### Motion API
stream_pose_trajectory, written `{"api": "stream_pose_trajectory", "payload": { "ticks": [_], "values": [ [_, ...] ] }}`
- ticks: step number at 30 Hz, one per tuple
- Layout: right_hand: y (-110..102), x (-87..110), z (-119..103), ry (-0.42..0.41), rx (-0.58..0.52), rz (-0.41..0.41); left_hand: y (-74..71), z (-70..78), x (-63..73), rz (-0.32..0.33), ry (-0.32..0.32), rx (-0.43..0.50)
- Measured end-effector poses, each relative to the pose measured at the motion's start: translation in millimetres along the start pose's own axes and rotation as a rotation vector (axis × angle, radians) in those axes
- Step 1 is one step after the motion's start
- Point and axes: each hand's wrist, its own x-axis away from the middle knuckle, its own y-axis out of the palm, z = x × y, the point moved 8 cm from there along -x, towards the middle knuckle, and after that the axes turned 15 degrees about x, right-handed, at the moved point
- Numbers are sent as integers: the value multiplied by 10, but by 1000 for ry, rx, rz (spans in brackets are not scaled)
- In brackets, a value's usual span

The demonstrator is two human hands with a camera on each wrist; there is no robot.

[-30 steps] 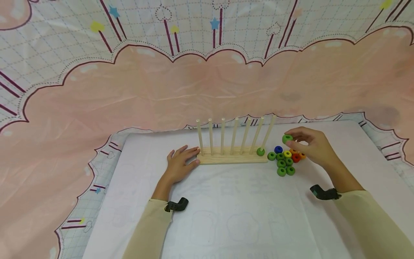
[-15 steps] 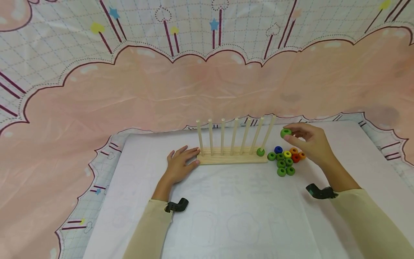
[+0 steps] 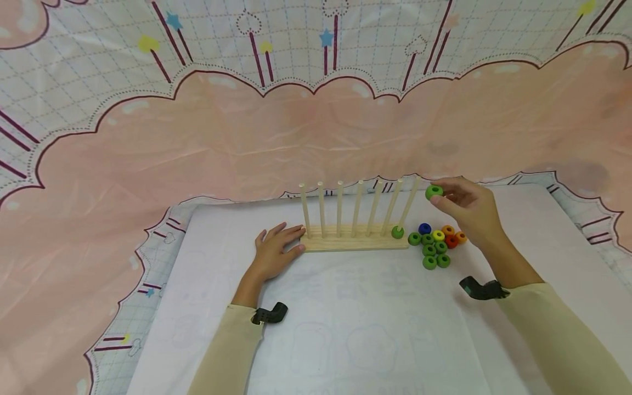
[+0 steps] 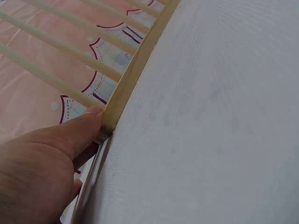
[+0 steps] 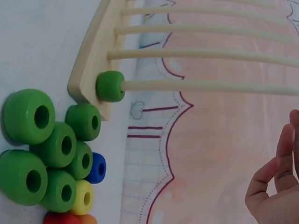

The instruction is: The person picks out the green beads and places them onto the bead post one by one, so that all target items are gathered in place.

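In the head view, my right hand pinches a green bead between thumb and fingers, raised just right of the top of the rightmost peg. The wooden peg stand has a long base with several upright pegs. One green bead sits at the foot of the rightmost peg; the other pegs are bare. My left hand holds the left end of the base, its thumb at the corner and the fingers partly hidden behind. The held bead is out of the right wrist view.
Beside the stand's right end lies a cluster of loose beads: several green ones, a blue bead, a yellow bead, a red bead and two orange beads. A patterned cloth rises behind the white table.
My right hand has lifted the green bead up and leftward from above the loose beads to near the rightmost peg's top. The left hand and stand stay in place.
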Motion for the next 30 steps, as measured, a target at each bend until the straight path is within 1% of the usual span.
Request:
{"api": "stream_pose_trajectory", "payload": {
  "ticks": [3,5,10,12,19,22,26,30],
  "values": [
    [9,-18,-35,-10,-7,7,0,3,2,1,2,3],
    [16,-31,-53,-17,-33,14,-1,6,4,2,4,8],
    [34,-60,-91,-42,-157,27,-3,11,9,4,8,13],
    [38,-70,-107,-49,-190,31,-4,11,10,4,8,11],
    [41,-107,-165,-48,-251,66,-8,16,9,5,6,8],
    [46,-126,-194,-54,-300,78,-8,17,7,5,5,9],
    [59,-156,-227,-77,-355,82,-7,15,7,4,4,8],
    [69,-178,-239,-85,-378,82,-6,9,6,2,3,7]
  ]
}}
